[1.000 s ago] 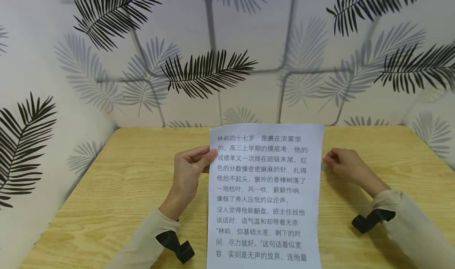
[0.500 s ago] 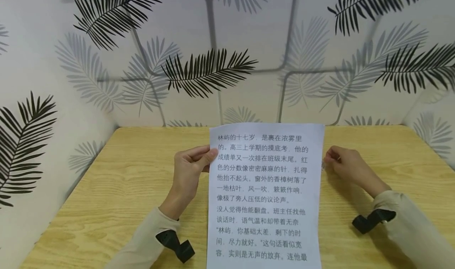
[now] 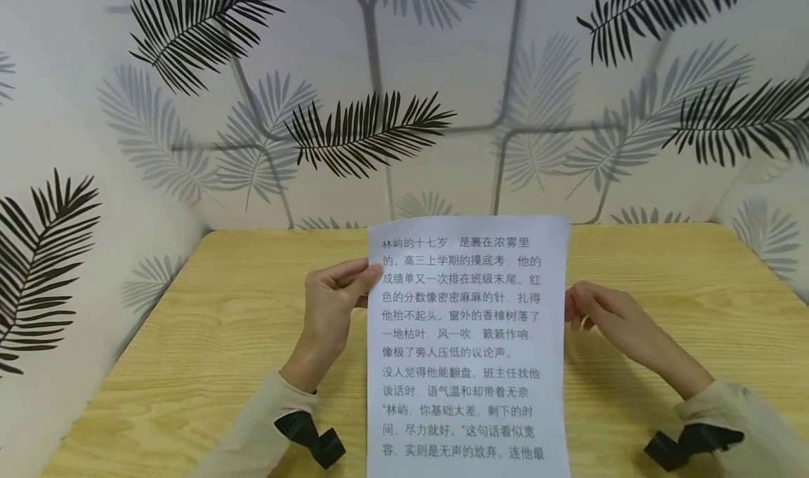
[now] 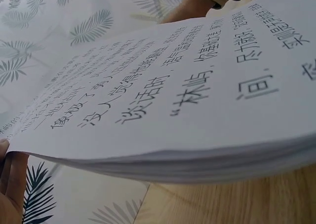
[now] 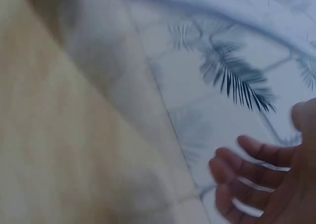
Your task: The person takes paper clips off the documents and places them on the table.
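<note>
A thick stack of white paper [image 3: 468, 366] printed with large Chinese characters is held up in the middle of the head view; its layered edge shows in the left wrist view. My left hand [image 3: 329, 302] pinches the stack's left edge near the top, thumb in front and fingers behind. My right hand [image 3: 609, 316] is beside the stack's right edge. The right wrist view shows its fingers [image 5: 259, 155] loosely bent and spread with nothing between them, apart from the paper [image 5: 212, 7] above.
A light wood-grain table [image 3: 240, 309] lies under the stack and both hands. Behind and to the left stand pale walls [image 3: 442, 169] with a leaf pattern. Each wrist carries a black camera mount [image 3: 311, 439].
The right hand, earlier pinching a small, unclear thing beside the stack's right edge, has lowered, turned and loosened its fingers. That small thing is out of sight. The left hand keeps its hold.
</note>
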Demonstrator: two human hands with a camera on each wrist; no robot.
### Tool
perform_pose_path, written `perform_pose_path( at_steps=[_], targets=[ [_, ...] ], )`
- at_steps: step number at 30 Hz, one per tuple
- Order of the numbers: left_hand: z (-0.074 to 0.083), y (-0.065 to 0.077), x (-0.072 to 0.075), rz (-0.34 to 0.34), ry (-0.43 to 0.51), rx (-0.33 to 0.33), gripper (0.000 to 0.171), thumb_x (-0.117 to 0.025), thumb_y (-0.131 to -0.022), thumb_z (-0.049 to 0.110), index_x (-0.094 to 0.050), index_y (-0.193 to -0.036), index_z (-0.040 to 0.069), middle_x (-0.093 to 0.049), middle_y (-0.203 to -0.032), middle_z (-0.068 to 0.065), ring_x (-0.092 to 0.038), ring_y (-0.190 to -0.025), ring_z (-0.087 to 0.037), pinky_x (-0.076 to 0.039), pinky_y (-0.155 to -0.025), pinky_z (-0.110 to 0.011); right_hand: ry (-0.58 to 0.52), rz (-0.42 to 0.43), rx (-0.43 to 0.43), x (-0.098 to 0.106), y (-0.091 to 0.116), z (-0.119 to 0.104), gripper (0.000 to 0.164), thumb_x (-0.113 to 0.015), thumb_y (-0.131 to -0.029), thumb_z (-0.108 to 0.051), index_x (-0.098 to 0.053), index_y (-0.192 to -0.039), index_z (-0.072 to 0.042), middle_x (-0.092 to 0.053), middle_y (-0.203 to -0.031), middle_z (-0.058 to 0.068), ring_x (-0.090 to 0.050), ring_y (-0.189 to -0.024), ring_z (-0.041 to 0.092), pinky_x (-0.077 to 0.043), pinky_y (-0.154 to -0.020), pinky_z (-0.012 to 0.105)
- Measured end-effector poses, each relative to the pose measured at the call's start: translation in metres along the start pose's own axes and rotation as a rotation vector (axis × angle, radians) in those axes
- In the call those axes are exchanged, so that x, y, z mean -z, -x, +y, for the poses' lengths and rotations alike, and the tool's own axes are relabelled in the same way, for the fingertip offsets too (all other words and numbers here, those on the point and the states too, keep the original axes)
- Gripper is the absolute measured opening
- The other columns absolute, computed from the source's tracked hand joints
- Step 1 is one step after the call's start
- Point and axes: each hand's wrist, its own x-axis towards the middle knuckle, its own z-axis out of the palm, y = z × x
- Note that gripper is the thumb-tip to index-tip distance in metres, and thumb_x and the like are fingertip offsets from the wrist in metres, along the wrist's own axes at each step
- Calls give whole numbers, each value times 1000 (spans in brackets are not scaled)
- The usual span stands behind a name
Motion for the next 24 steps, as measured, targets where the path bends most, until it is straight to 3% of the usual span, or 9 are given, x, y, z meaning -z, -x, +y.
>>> perform_pose_path(
  at_steps=[3,8,11,16,20,24],
  targets=[
    [0,-2,-1,6,-4,6,20,-65,-89,-4,-67,-105,-14,-72,-86,-19,-70,-64,-17,-57,-56,-26,-195,-33,115,-12,19,-16,37,-23,-106,-3,-60,-103,-1,-62,-79,6,-59,-70,17,-49,-61,28],
    [-2,-4,-1,34,-15,42,19,-66,-89,-3,-68,-105,-13,-72,-85,-17,-70,-65,-17,-57,-56,-26,-263,-19,201,-35,41,-34,25,-43,-98,11,-61,-101,-6,-65,-76,0,-59,-59,13,-49,-51,26],
    [-3,-4,0,49,-26,65,20,-67,-89,-2,-68,-105,-12,-73,-85,-17,-70,-65,-16,-57,-55,-26,-288,12,166,-44,46,-40,23,-52,-92,15,-59,-97,-6,-67,-75,0,-57,-50,12,-47,-43,26],
    [-6,-5,1,38,-47,151,23,-67,-90,3,-67,-108,-11,-73,-85,-13,-69,-66,-15,-56,-55,-23,-385,50,72,-49,49,-43,16,-49,-92,16,-55,-93,1,-69,-73,3,-56,-47,11,-45,-37,27],
    [-9,-5,1,9,-77,218,24,-65,-93,10,-69,-108,-8,-73,-85,-12,-68,-69,-16,-56,-56,-23,-448,67,-24,-50,50,-43,9,-50,-94,12,-52,-91,4,-72,-78,3,-64,-56,13,-49,-42,26],
    [-9,-5,1,-80,-115,272,25,-63,-95,13,-68,-111,-6,-73,-90,-14,-68,-73,-18,-57,-58,-26,-503,84,-92,-52,49,-42,5,-50,-96,9,-51,-91,7,-73,-80,4,-69,-65,16,-55,-55,24]
  ],
)
